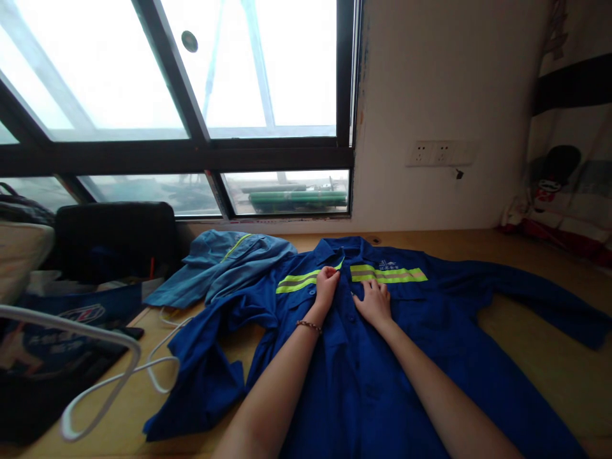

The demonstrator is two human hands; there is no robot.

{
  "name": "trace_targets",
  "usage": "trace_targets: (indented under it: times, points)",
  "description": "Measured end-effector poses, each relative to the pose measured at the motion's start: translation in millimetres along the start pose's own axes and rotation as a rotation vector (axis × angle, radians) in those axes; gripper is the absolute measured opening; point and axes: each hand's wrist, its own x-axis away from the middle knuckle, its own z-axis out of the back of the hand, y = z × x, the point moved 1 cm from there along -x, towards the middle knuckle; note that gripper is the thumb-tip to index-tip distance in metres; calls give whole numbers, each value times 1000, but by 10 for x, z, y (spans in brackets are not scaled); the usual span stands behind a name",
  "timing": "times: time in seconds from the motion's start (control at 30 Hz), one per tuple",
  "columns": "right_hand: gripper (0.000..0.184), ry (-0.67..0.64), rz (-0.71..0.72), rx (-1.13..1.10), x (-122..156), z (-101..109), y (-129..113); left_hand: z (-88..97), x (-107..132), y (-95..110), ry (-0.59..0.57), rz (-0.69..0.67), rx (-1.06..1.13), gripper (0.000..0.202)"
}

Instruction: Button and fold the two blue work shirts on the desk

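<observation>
A dark blue work jacket (363,357) lies spread front side up, collar away from me and sleeves out to both sides. Yellow-and-grey reflective bands cross its chest, with white lettering above the right-hand one. My left hand (327,285), wearing a beaded bracelet (308,326), pinches the edge of the front opening just below the collar. On the other chest panel, my right hand (374,302) rests palm down below the reflective band, thumb out towards the opening and fingers stretched over the cloth. Part of the front edge is hidden beneath the fingers.
A lighter blue folded garment (239,261) lies behind the left sleeve. White cable (119,338) loops over the wooden surface (540,363) at left, near a dark printed bag (71,331). A window (268,153) and wall sockets (433,153) are behind; a curtain (568,146) hangs right.
</observation>
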Motion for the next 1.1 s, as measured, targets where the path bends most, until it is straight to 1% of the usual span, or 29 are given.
trace_targets:
  times: [0.13, 0.23, 0.33, 0.4, 0.47, 0.53, 0.6, 0.67, 0.7, 0.77, 0.83, 0.97, 1.1]
  points:
    - [19, 15, 40, -32, -45, 4, 28, -24, 14, 0, -44, -5, -15, 12]
    - [11, 58, 70, -105, -63, 2, 49, -23, 15, 2, -66, 3, 1, 13]
    - [4, 100, 45, -241, -77, 5, 79, -21, 12, 1, -86, 15, 39, 14]
    - [7, 153, 20, -356, -89, 6, 101, -21, 10, 0, -102, 15, 54, 14]
    - [6, 207, -20, -503, -110, -6, 133, -22, 9, -2, -117, 14, 57, 15]
    - [4, 243, -134, -716, -145, -40, 188, -22, 7, -3, -128, 14, 50, 15]
    - [12, 267, -285, -914, -193, -91, 263, -23, 4, -8, -132, 16, 42, 14]
    - [15, 289, -404, -1028, -247, -141, 347, -25, -1, -15, -131, 19, 38, 13]
    - [14, 292, -440, -1053, -274, -161, 387, -27, -2, -19, -130, 20, 35, 13]
    - [12, 280, -484, -1103, -318, -193, 453, -33, -3, -25, -131, 22, 29, 12]
    - [15, 247, -508, -1175, -343, -215, 496, -39, 1, -27, -141, 22, 22, 12]
    - [22, 167, -499, -1307, -350, -253, 515, -49, 15, -26, -173, 14, 7, 12]
    - [22, 160, -486, -1364, -348, -281, 496, -53, 16, -37, -207, 19, 3, 12]
